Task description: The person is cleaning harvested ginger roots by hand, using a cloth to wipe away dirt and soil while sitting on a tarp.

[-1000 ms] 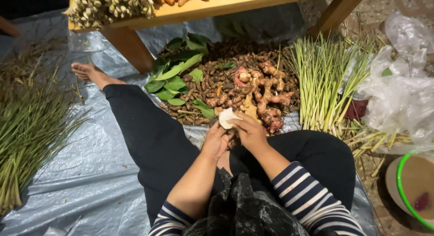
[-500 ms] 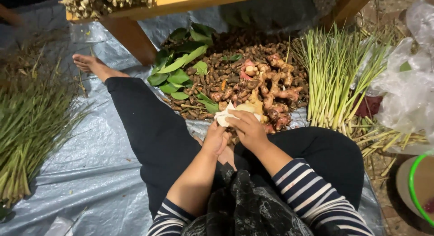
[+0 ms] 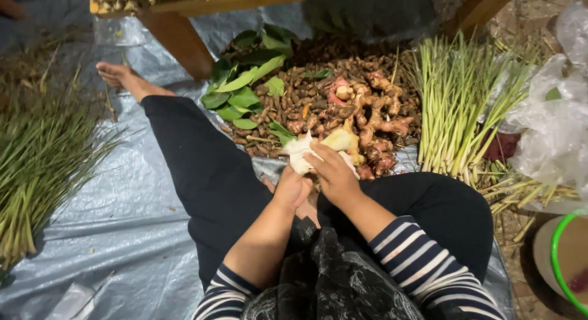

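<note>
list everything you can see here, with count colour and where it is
pale peeled root piece: one, whitish, held in both hands in front of the lap
root pile: one heap, brown with pink and tan knobs, on the tarp ahead of the hands
green leaves: one loose bunch, green, left edge of the root pile
lemongrass stalks: one bundle, pale green, right of the root pile
long grassy stalks: one spread, green, far left on the tarp
tarp: one, grey-blue, covering the ground
wooden table: one, brown legs, yellow top, at the top
plastic bags: a clump, clear white, right edge
green-rimmed basin: one, lower right corner
left hand: one, under the root piece
right hand: one, fingers over the root piece
</note>
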